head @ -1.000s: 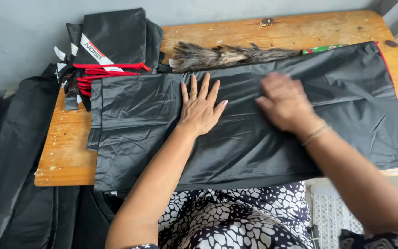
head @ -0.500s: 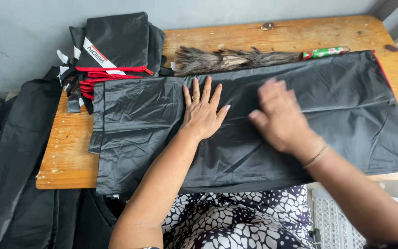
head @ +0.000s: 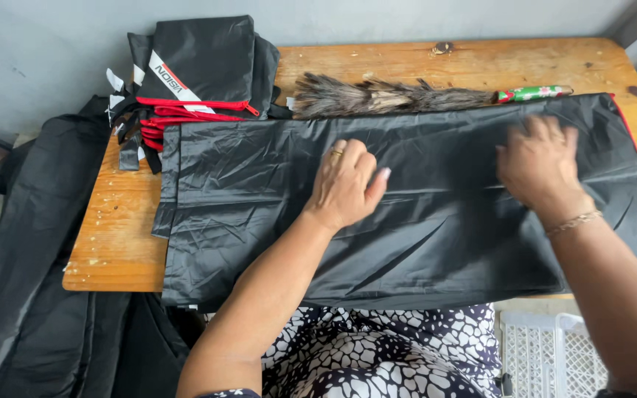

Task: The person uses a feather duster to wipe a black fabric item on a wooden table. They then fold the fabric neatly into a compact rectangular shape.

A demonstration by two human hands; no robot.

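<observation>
A large sheet of thin, glossy black fabric lies spread flat across the worn wooden table, its near edge hanging just over the front. The left hand rests on the fabric near its middle, fingers curled inward, holding nothing. The right hand, blurred, presses the fabric further right, fingers spread. Behind the fabric lie a grey feather duster with a green handle and a stack of folded black bags with red trim.

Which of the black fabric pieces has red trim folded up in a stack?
The stack at the table's back left corner; the sheet under both hands lies spread flat.
</observation>
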